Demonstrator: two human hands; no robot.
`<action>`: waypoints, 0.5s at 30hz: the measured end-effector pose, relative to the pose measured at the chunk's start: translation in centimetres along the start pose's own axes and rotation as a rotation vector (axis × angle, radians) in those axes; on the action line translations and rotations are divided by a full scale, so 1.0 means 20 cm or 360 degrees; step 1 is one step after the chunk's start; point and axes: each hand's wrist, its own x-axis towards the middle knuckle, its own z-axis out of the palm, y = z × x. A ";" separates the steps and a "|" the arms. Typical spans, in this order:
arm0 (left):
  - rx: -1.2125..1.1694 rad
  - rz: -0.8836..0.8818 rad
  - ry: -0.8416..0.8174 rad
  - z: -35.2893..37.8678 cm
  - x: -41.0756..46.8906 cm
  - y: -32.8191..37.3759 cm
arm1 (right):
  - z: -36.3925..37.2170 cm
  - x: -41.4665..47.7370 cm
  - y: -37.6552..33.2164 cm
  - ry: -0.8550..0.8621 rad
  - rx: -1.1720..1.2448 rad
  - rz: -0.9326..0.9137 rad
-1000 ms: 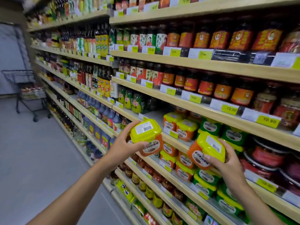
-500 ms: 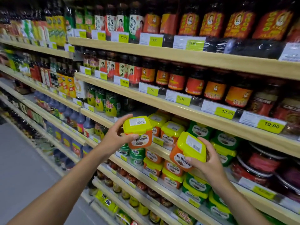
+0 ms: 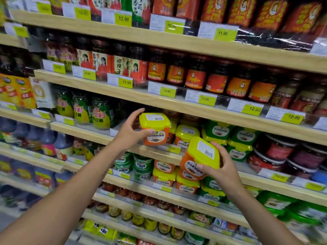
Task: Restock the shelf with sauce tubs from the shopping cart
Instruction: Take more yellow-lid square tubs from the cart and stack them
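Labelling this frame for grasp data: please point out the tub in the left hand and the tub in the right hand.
left-hand tub [image 3: 157,137], head view, on its orange front label.
right-hand tub [image 3: 201,152], head view, on its yellow lid near the barcode sticker.

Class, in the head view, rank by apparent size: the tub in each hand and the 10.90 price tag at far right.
1. right-hand tub, but nearer the camera, so unsure against the next
2. left-hand tub
3. price tag
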 end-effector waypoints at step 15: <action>-0.0166 0.0019 -0.0151 0.05 0.43 -0.05 | 0.13 -0.12 0.01 0.0305 -0.0068 0.0023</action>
